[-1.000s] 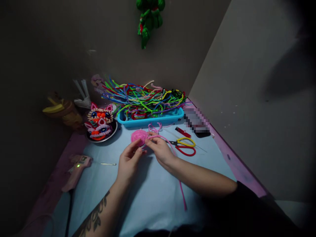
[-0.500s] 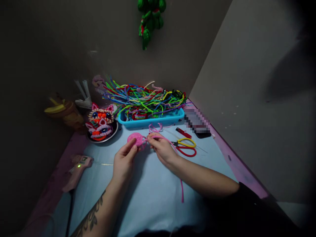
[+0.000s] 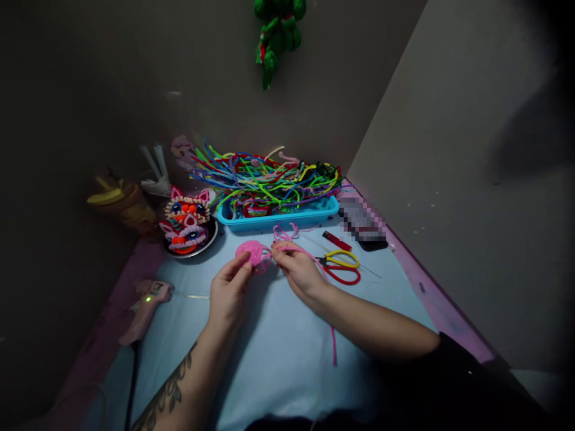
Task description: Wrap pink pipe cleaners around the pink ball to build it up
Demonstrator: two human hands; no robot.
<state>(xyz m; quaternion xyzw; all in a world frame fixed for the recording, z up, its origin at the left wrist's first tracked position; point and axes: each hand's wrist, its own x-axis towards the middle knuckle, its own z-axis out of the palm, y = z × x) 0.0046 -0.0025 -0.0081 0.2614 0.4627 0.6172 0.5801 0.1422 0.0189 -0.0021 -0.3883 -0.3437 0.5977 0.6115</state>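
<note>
Between the thumb and fingers of my left hand is a pink coiled disc, wound from what looks like pipe cleaner. Pink loops hang at its right side. My right hand pinches a pink pipe cleaner close to the disc; its long tail passes behind my wrist and comes out below my forearm. Just right of this hand lie scissors with one yellow and one red handle. Loose pink loops rest on the table beyond my fingers.
A blue tray heaped with colourful pipe cleaners stands at the back. Left are a bowl with fuzzy animal heads and a glue gun with a lit green light. A red cutter-like item and a blurred-out phone lie right.
The whole view has shifted slightly, so everything sits a little further right. Both hands keep their hold on the pink disc and pipe cleaner, and the disc looks slightly turned.
</note>
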